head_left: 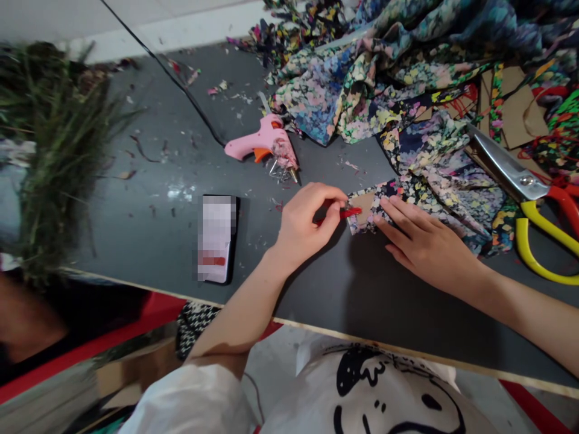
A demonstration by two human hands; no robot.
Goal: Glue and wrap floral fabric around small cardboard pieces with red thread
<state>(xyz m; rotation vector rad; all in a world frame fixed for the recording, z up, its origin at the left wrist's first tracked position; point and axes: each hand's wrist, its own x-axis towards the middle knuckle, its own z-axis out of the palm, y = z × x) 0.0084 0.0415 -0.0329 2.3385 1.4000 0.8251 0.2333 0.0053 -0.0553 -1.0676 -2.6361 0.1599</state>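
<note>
My left hand [307, 220] is closed in a pinch on a small red strip [350, 213], held at the left edge of a cardboard piece wrapped in floral fabric [368, 208]. My right hand [423, 241] lies on that fabric-covered piece with fingers stretched flat, pressing it onto the dark grey table [181, 169]. The floral cloth runs on to the right, under and past my right hand.
A pink glue gun [265, 141] lies beyond my hands, its black cord running to the far left. A phone [217, 238] lies left of my left hand. Large yellow-and-red-handled scissors [529, 193] rest at right. Heaped floral fabric [384, 66] and cardboard fill the far right. Green grass-like stalks [54, 138] stand at left.
</note>
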